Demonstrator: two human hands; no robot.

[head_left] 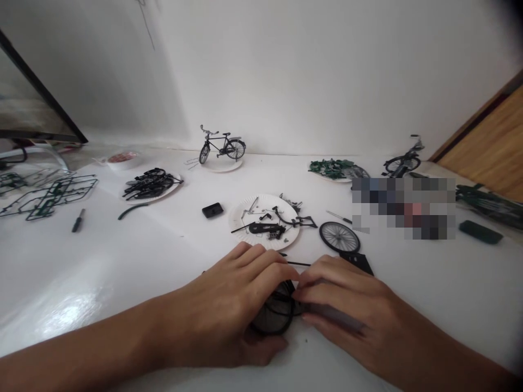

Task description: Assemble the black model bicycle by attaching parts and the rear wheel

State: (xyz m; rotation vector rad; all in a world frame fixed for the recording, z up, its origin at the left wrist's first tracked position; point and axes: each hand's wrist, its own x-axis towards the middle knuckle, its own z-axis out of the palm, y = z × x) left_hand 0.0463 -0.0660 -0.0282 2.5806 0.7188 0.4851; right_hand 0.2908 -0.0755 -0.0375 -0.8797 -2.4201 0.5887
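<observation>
My left hand is curled over a small black spoked wheel that rests on the white table, gripping it from the left. My right hand meets it from the right, fingers pinched together on a thin grey tool whose tip touches the wheel. Much of the wheel is hidden under both hands. A thin black rod pokes out just behind my fingers.
Behind my hands stands a paper plate with black bike parts, and a second loose wheel lies to its right. Farther back are a finished model bicycle, a plate of black parts, green parts, plastic sprues and a screwdriver.
</observation>
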